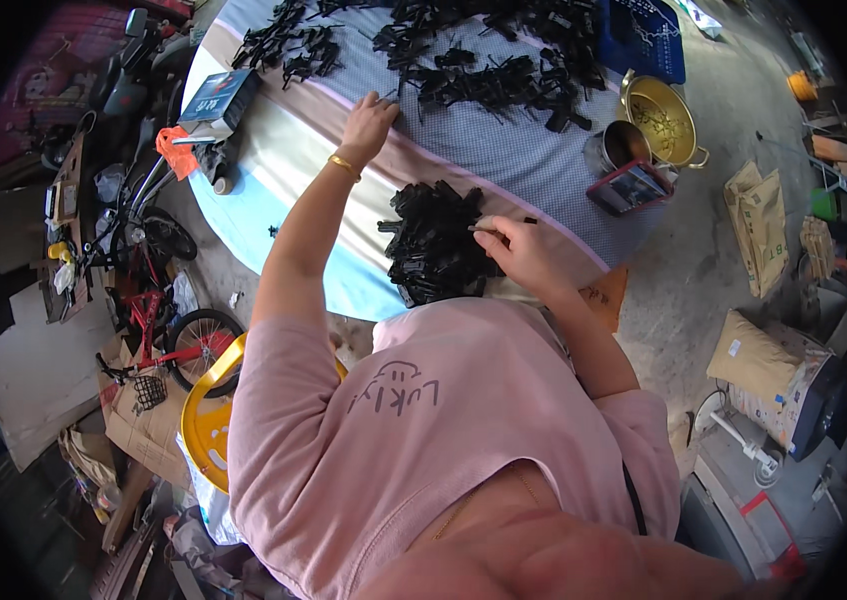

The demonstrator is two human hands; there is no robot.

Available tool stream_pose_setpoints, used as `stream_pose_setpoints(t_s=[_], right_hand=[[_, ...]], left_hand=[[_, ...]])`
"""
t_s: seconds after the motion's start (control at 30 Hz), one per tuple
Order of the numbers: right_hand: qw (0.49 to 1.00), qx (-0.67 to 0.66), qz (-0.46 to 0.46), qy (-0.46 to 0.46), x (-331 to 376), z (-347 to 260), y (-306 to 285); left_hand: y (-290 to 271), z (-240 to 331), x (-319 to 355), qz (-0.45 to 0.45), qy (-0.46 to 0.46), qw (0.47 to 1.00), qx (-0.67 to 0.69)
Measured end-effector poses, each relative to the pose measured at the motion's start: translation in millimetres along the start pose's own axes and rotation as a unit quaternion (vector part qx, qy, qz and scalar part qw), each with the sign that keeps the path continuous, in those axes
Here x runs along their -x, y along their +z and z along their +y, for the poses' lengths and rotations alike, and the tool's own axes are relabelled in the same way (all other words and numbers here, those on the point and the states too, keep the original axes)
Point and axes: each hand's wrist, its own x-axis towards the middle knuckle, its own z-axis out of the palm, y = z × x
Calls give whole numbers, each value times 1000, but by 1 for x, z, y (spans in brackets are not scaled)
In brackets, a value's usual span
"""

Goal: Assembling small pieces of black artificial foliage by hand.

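A heap of small black plastic parts (435, 240) lies on the cloth close in front of me. My right hand (515, 255) is at the right side of this heap. Its fingers are closed around a small slim light-and-dark piece (484, 226), whose kind I cannot make out. My left hand (371, 125), with a gold bangle at the wrist, reaches farther out over the cloth. Its fingers are bent and drawn together beside a small dark bit at the fingertips, mostly hidden. Beyond it spreads a larger mass of black parts (488, 80).
A striped and checked cloth (328, 200) covers the round table. On its right are a gold colander (678, 120), a metal cup (626, 143), a phone (631, 190) and a blue tray (668, 60). A blue box (218, 105) stands left. A yellow chair (205, 425) is beside me.
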Motion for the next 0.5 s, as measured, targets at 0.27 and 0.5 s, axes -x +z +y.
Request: stream_pose_setpoints(t_s=[0.27, 0.5], right_hand=[[980, 26, 117, -157, -9, -40, -5], [960, -9, 149, -239, -14, -43, -7]], left_hand=[[-81, 106, 21, 56, -176, 834, 521], [-131, 175, 54, 16, -163, 702, 693]])
